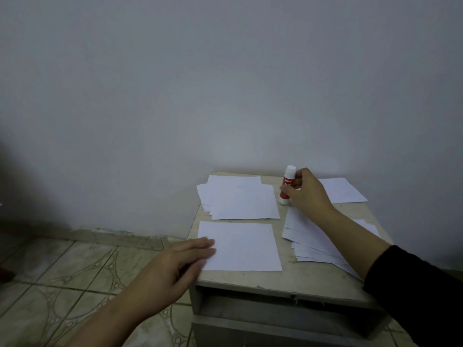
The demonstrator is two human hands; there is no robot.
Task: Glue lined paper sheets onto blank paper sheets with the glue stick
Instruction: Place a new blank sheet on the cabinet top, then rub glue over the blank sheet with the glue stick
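A red and white glue stick [287, 186] stands upright near the back of a small table [280, 279], cap on. My right hand [309, 194] grips its body from the right. A single white sheet [244, 246] lies at the front left of the table top. My left hand [175, 264] rests flat on that sheet's left edge, fingers straight. A pile of sheets [240, 199] lies behind it. Another fanned pile [313, 241] lies at the right, partly under my right forearm. Lines on the papers are too faint to tell.
One more sheet [343, 190] lies at the back right corner, against the grey wall. The table has an open shelf and a drawer front [275, 329] below its top. A patterned tiled floor [62, 284] lies to the left.
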